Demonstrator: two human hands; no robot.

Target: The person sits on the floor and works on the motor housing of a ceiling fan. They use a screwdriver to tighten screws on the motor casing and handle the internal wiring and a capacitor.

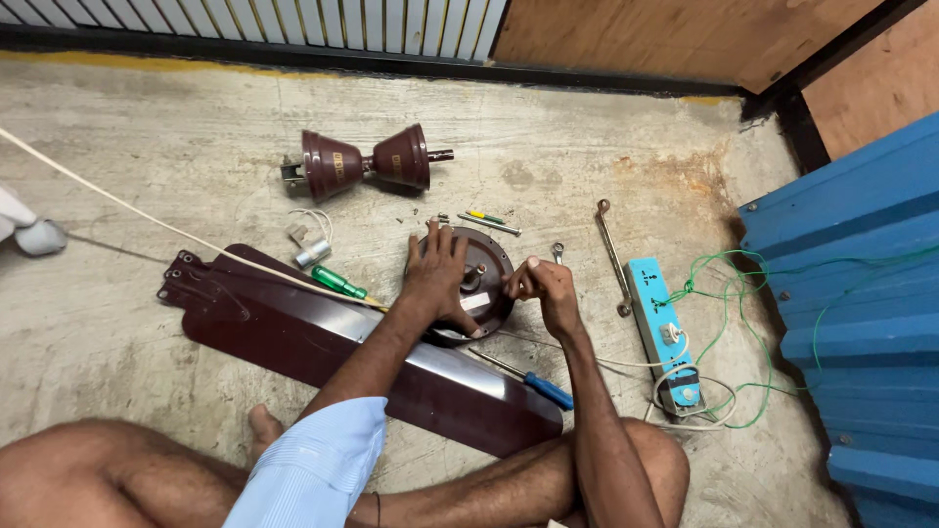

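Hands meet at the middle of the frame over a round brown fan motor point(481, 293) that lies flat on the concrete floor point(147, 166). The left hand point(437, 279) is laid on the motor's near-left side with fingers spread, seemingly to pin it down, while the right hand point(541, 286) has its fingertips pressed together at the right rim, pinching something too small to make out. Long brown fan blades point(323, 342) lie under the forearms toward lower left, apparently set aside within reach — like the blue-handled screwdriver point(533, 381) just below the motor and the green-handled one point(337, 282) to its left. Upper middle, a brown rod with two cone covers point(364, 162) lies well apart. A spanner point(613, 256) and a blue switch box point(665, 332) with green wire point(743, 293) sit at right. The motor's centre is partly hidden by the hands; a pale object at the far left edge is cut off.
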